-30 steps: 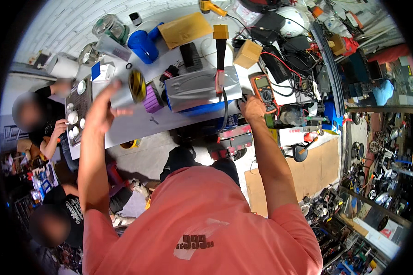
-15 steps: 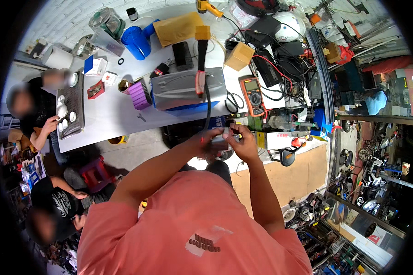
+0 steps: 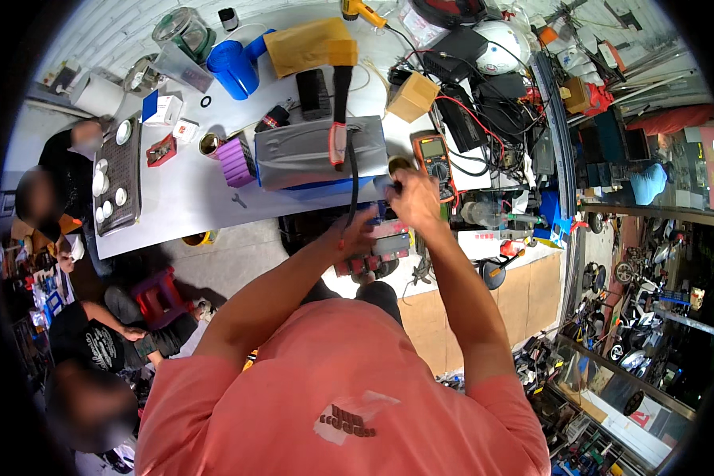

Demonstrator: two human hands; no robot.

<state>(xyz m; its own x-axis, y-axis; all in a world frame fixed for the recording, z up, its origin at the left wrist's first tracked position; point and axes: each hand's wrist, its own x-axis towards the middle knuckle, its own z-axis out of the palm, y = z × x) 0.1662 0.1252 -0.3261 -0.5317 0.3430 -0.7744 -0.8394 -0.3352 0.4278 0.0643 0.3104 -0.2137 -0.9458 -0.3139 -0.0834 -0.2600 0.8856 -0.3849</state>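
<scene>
My right hand (image 3: 417, 200) reaches over the table's near edge, beside the orange multimeter (image 3: 434, 163). Its fingers close around a small dark, roundish thing (image 3: 399, 166), too blurred and covered to name. Lower and to the left, my left hand (image 3: 358, 233) hovers with its fingers apart, next to the black cable (image 3: 353, 178) that hangs off the table. Just ahead of my hands on the table lies a grey-wrapped block (image 3: 305, 155) with a blue lower side. Below my hands are several red and grey box-shaped things (image 3: 389, 242), partly hidden.
A purple cell block (image 3: 236, 163), a wrench (image 3: 239, 201), a cardboard box (image 3: 412, 97) and a blue container (image 3: 232, 70) are on the white table (image 3: 178, 214). Cables and chargers crowd its right side. Other people are at the left, one seated by a red stool (image 3: 160, 299).
My hands, together over a small greyish thing before, have parted. The right hand has moved forward to the table edge by the multimeter; the left stays lower, its fingers now spread.
</scene>
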